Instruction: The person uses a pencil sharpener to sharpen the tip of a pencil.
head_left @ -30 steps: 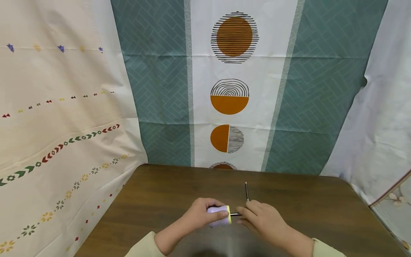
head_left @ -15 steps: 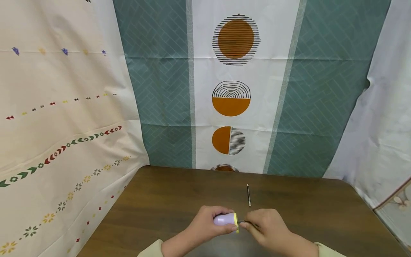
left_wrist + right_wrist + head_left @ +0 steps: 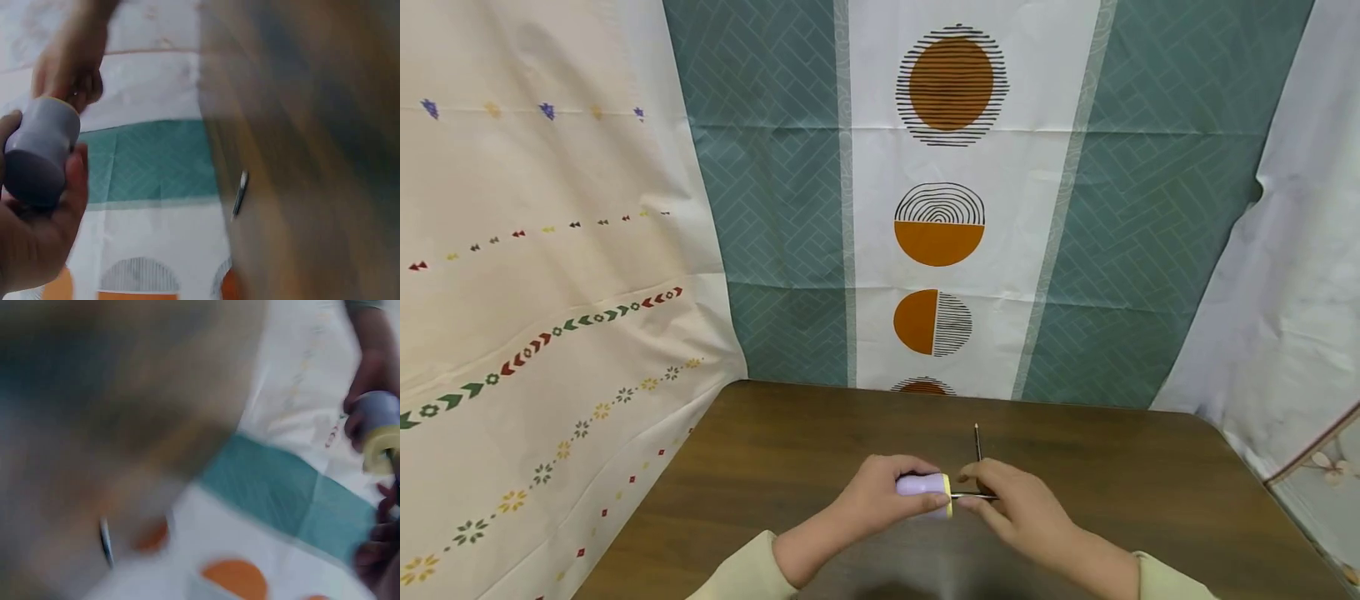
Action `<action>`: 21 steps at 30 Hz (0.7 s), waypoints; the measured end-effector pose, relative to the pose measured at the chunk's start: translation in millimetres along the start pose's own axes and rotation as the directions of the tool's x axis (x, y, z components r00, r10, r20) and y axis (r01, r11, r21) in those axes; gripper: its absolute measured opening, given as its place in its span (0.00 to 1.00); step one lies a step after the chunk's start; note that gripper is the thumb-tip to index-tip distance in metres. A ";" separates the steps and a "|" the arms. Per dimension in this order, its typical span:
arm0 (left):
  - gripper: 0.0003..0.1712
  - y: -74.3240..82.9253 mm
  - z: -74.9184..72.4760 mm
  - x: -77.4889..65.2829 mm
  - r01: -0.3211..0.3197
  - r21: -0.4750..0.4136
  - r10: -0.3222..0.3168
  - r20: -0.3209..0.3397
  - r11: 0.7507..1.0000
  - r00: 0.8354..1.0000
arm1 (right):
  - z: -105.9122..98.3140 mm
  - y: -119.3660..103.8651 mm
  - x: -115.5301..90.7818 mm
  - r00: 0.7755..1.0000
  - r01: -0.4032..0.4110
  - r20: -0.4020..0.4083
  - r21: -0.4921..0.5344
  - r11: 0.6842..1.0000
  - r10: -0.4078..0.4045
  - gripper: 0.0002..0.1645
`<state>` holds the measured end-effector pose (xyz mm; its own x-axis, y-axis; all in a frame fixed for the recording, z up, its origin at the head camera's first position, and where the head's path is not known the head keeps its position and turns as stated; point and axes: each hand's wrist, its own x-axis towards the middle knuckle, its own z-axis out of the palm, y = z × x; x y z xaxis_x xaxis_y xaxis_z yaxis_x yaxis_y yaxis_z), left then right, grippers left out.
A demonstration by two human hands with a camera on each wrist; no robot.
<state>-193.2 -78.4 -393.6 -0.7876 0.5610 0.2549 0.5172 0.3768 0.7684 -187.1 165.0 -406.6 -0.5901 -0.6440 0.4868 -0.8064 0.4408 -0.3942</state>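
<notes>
Gripping: left hand [image 3: 883,502] curled round lilac canister [image 3: 920,484] above the tabletop [image 3: 760,467] | right hand [image 3: 1028,510] pinching dark pencil [image 3: 972,496] at canister's yellow end [image 3: 379,445] | second pencil [image 3: 977,442] lying beyond right hand | any print in wrist views too blurred to read

Lilac on the cylinder [image 3: 917,482], and a bright yellow rim [image 3: 947,485] at its end! Next to that, a dark stick [image 3: 967,496] with a pale gleam, then a pencil [image 3: 977,442], black with a whitish tip, against a desk [image 3: 760,467] in streaky brown wood grain. Pale yellow-green on both sleeves [image 3: 747,573]. Behind, teal panels [image 3: 775,208] in tonal herringbone flank a white strip [image 3: 872,208] of burnt-orange discs [image 3: 951,83] and fine black lines. Picture left, cream cloth [image 3: 550,183]: purple, yellow, red and green motifs in rows, flowers among them. Picture right, plain white cloth [image 3: 1292,275].
</notes>
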 end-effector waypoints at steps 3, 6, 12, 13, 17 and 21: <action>0.22 5.0 -4.0 3.0 0.321 -0.334 -0.287 0.148 0.886 0.946 | -0.8 1.1 2.8 0.859 0.319 -0.181 -0.542 0.777 -0.479 0.20; 0.24 9.0 -3.8 2.0 0.456 -0.424 -0.363 0.284 0.783 0.887 | -4.2 -1.5 8.6 0.670 0.433 -0.172 -0.700 0.568 -0.722 0.22; 0.20 15.3 4.3 -1.0 0.399 -0.402 -0.323 0.244 0.824 0.914 | -0.7 -9.4 5.3 0.685 0.475 -0.243 -0.565 0.675 -0.686 0.22; 0.20 15.5 6.1 -1.4 0.357 -0.388 -0.298 0.205 0.850 0.932 | 0.3 -9.8 2.3 0.730 0.458 -0.258 -0.503 0.733 -0.633 0.22; 0.20 11.9 15.7 -5.3 0.016 -0.130 -0.016 0.000 0.991 1.000 | -2.7 -10.1 -8.8 0.952 0.233 -0.184 -0.071 0.970 -0.242 0.16; 0.28 0.6 22.5 -4.5 -0.495 0.512 0.606 -0.065 0.702 0.793 | -13.5 -9.2 -10.9 0.942 -0.330 0.231 0.521 0.787 0.241 0.17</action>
<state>-181.8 -64.1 -407.5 -0.3327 0.6250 0.7062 0.9245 0.3641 0.1133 -173.8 176.4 -397.8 -0.7418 -0.6451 0.1834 -0.4198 0.2333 -0.8771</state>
